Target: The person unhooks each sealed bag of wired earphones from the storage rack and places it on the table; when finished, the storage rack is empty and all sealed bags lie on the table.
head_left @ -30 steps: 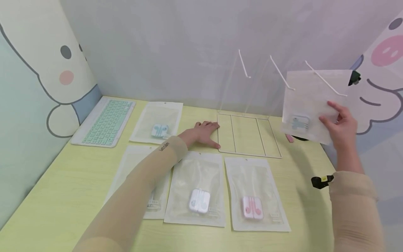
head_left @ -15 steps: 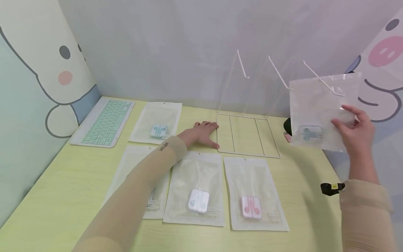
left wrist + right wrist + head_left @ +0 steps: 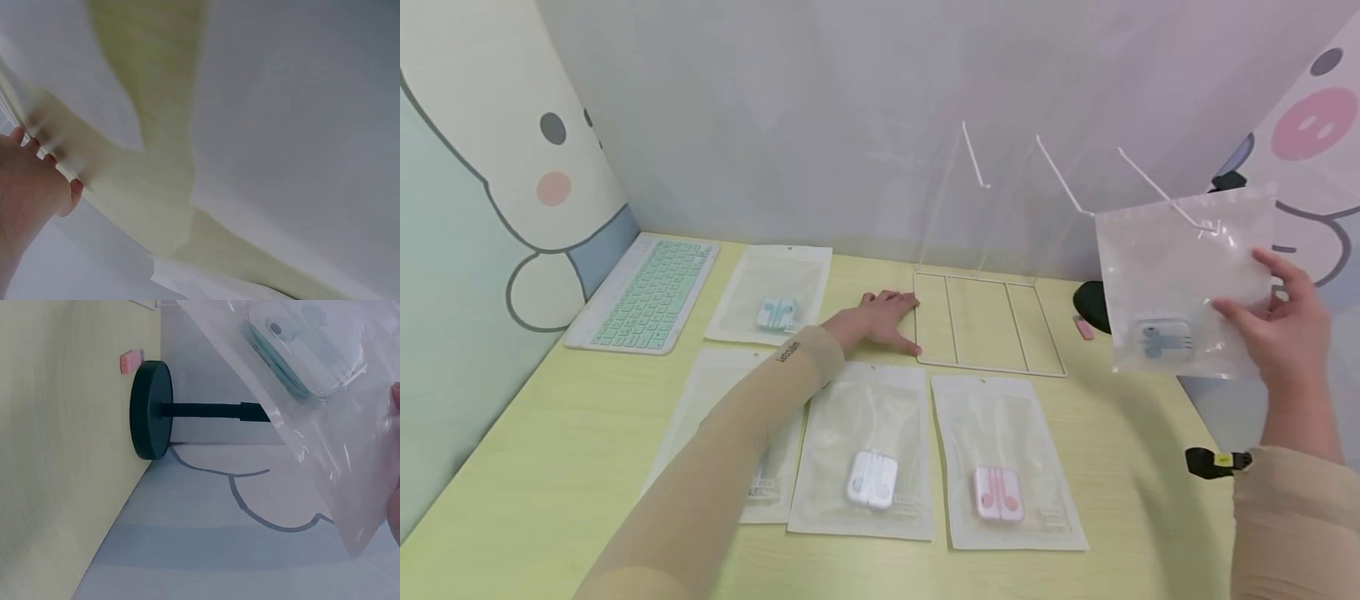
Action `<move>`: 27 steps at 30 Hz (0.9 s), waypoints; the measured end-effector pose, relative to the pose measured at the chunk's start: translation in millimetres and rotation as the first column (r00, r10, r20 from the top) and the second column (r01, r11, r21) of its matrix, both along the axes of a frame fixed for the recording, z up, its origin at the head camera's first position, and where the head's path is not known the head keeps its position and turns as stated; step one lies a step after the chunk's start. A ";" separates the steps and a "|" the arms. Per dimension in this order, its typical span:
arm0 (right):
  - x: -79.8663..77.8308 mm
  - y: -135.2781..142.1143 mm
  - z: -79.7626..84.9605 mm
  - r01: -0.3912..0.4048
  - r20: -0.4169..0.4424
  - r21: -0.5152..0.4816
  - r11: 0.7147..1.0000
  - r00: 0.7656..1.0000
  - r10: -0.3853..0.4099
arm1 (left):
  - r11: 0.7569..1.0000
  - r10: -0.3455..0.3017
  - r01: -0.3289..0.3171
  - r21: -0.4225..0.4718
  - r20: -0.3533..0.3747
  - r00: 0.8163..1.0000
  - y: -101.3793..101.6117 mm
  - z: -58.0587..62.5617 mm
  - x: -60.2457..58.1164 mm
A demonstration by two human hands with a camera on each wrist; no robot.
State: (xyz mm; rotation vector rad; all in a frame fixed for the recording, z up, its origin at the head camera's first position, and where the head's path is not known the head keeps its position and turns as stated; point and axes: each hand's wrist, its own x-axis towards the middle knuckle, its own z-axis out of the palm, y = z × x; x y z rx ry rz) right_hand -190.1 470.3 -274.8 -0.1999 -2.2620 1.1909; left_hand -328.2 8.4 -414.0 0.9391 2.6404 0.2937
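My right hand (image 3: 1288,321) pinches the right side of a translucent zip bag (image 3: 1180,275), raised above the table, with blue earphones in a clear case (image 3: 1165,337) low inside it. The bag's upper part overlaps the bent tip of the rightmost hook (image 3: 1161,187) of a white wire display rack (image 3: 990,367). On the table, my left hand (image 3: 883,321) lies with spread fingers, its thumb and fingertips at the left wire of the rack's base. From the right wrist view, the earphone case (image 3: 306,350) shows through the plastic near the top, with only finger edges in sight.
Several similar bags lie flat: one with pink earphones (image 3: 997,493), one with white (image 3: 872,479), one with blue (image 3: 777,313), one partly under the left sleeve. A keyboard (image 3: 643,292) sits back left. A dark round-based stand (image 3: 150,409) and pink block (image 3: 131,361) stand right of the rack.
My right hand has moved right and slightly down with the bag, from behind the rightmost hook to its tip, and the bag has tilted. My left hand has stayed at the rack's base.
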 end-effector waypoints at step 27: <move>36.9 14.6 8.9 -0.028 -0.060 0.173 0.985 0.997 0.039 | 1.000 0.004 -0.004 -0.006 -0.007 1.000 3.7 -0.2 -1.2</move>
